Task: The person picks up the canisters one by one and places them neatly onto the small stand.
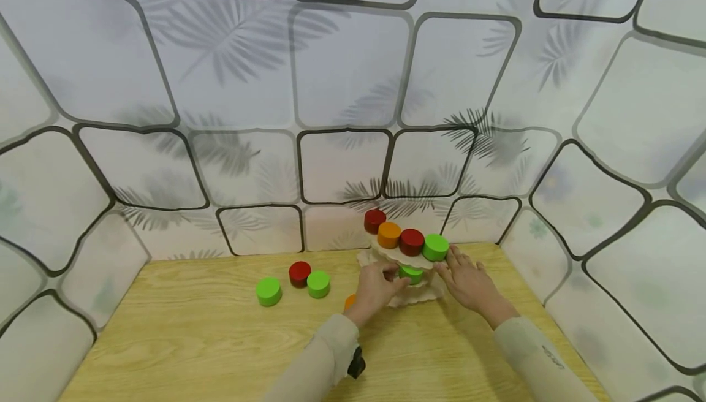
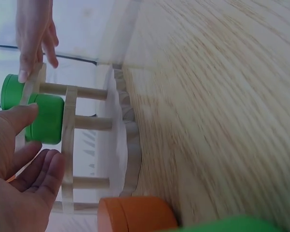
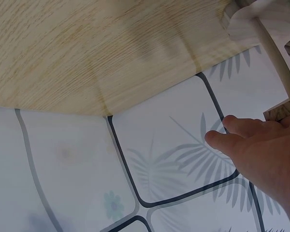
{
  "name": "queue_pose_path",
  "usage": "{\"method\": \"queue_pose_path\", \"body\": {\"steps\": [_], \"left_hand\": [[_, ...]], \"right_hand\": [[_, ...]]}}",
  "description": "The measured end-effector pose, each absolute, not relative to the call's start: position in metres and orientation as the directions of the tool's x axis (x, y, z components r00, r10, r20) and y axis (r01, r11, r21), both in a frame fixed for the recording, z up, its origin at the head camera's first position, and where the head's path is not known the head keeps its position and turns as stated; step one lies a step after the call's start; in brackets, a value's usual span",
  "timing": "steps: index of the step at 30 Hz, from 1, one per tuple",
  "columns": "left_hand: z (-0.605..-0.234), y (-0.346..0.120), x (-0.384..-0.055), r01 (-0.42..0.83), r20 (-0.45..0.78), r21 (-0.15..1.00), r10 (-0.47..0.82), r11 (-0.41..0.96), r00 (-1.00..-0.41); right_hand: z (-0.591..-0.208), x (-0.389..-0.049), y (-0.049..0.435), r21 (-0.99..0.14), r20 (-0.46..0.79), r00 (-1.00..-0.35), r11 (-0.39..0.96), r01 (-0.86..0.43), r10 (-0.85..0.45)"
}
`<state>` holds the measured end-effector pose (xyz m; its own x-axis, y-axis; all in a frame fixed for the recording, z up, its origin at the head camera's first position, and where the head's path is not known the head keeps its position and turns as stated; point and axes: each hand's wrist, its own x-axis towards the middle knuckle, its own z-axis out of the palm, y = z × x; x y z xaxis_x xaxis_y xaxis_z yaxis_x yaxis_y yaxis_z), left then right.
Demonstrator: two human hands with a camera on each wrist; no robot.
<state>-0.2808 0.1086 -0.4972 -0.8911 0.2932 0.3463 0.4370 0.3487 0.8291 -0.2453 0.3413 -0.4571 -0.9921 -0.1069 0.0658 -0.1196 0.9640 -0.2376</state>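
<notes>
A tiered wooden stand (image 2: 68, 159) with wavy-edged shelves and round posts stands at the back right of the table. On its top shelf (image 1: 405, 258) sits a row of cylinders: red (image 1: 375, 221), orange (image 1: 389, 235), red (image 1: 411, 242) and green (image 1: 436, 247). My left hand (image 1: 376, 292) reaches below that shelf and pinches a green cylinder (image 2: 49, 118) between thumb and curled fingers, its base against the middle shelf. With fingers extended, my right hand (image 1: 469, 279) touches the top shelf's right edge, beside the green cylinder there.
Left of the stand, a red cylinder (image 1: 300, 274) and two green ones (image 1: 268, 292) (image 1: 318, 284) lie on the wooden table (image 1: 220, 341). An orange cylinder (image 2: 137, 214) is partly hidden by my left wrist. Patterned walls (image 1: 353, 169) enclose the table's back and sides.
</notes>
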Motion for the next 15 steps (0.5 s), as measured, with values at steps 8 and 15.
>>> {"method": "queue_pose_path", "body": {"steps": [8, 15], "left_hand": [[-0.495, 0.079, -0.281, 0.376, 0.264, 0.853, 0.32, 0.363, -0.91], [-0.487, 0.044, -0.276, 0.377, 0.235, 0.848, 0.374, 0.372, -0.897]], "right_hand": [[-0.461, -0.247, 0.342, -0.214, 0.101, -0.989, 0.969, -0.126, -0.106], [-0.463, -0.248, 0.343, -0.226, 0.088, -0.991, 0.967, -0.122, -0.105]]}}
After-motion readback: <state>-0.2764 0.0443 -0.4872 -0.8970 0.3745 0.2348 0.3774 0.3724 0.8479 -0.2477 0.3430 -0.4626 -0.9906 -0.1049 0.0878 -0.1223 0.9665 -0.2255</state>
